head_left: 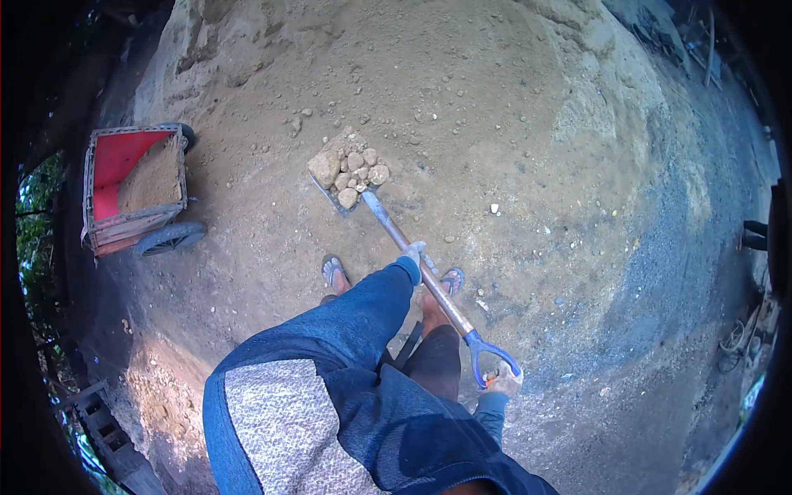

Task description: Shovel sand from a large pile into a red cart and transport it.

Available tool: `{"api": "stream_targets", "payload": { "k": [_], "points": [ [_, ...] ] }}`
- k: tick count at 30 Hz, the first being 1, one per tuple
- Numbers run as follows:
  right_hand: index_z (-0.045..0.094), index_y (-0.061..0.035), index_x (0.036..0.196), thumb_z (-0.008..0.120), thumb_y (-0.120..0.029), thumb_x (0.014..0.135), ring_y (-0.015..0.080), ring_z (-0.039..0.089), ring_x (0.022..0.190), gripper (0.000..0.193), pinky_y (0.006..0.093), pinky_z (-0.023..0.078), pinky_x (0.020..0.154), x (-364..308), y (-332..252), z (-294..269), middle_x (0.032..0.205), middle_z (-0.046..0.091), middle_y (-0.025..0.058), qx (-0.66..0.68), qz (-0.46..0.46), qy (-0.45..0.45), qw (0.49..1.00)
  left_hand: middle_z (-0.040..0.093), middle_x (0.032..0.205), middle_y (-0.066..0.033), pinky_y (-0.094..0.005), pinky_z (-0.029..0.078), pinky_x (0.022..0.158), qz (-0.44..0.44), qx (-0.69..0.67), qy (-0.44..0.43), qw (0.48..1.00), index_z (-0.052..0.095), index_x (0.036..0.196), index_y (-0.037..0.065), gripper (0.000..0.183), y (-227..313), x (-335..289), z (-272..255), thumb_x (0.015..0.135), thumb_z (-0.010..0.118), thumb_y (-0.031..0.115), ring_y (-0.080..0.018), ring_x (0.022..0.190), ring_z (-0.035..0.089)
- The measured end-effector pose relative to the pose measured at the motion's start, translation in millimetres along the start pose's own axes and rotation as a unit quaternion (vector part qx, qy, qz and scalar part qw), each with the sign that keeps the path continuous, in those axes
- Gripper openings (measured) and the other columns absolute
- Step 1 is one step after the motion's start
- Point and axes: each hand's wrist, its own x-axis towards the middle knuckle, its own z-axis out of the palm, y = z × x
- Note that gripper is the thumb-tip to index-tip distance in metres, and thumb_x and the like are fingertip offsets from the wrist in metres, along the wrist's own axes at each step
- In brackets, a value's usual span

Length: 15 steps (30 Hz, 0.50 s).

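A shovel point(446, 304) with a wooden shaft and a blue D-shaped handle slants across the middle of the view. Its blade bears a heap of rounded, pale brown stones point(353, 172), which hides most of the metal. My left hand point(417, 256), in a light glove, is wrapped round the shaft below its middle, toward the blade. At the lower right, my right hand point(504, 380), also gloved, is closed on the crossbar of the handle. The blade is beside the foot of a large sand pile point(396, 74), and whether it touches the ground I cannot tell.
On the left stands a two-wheeled cart point(134, 228) with a red inside, partly filled with sand. My sandalled feet point(334, 272) are just below the blade. Small stones are scattered on the dirt ground point(561, 297). Grey blocks point(103, 425) lie at the lower left.
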Motion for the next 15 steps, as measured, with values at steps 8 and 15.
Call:
{"api": "stream_targets", "payload": {
  "k": [8, 15],
  "points": [
    [0.05, 0.0004, 0.093, 0.053, 0.001, 0.067, 0.0144, 0.049, 0.041, 0.026, 0.0258, 0.04, 0.035, -57, -131, -65, 0.068, 0.055, 0.0076, -0.094, -0.335, -0.021, 0.937, 0.043, 0.053, -0.0023, -0.0472, 0.044, 0.058, -0.119, -0.193, -0.235, 0.945, 0.043, 0.066, 0.014, 0.025, -71, -48, 56, 0.082, 0.055, 0.028, -0.0234, 0.048, 0.047],
    [0.055, -0.0012, 0.083, 0.06, -0.001, 0.065, 0.0103, 0.054, 0.056, 0.019, 0.0245, 0.045, 0.052, -154, -101, 54, 0.068, 0.056, 0.0039, -0.283, -0.45, -0.179, 0.828, 0.043, 0.052, 0.0, -0.0417, 0.043, 0.063, -0.056, -0.438, -0.206, 0.873, 0.042, 0.063, 0.014, 0.026, 9, -77, -159, 0.082, 0.056, 0.027, -0.0205, 0.047, 0.043]
  ]
}}
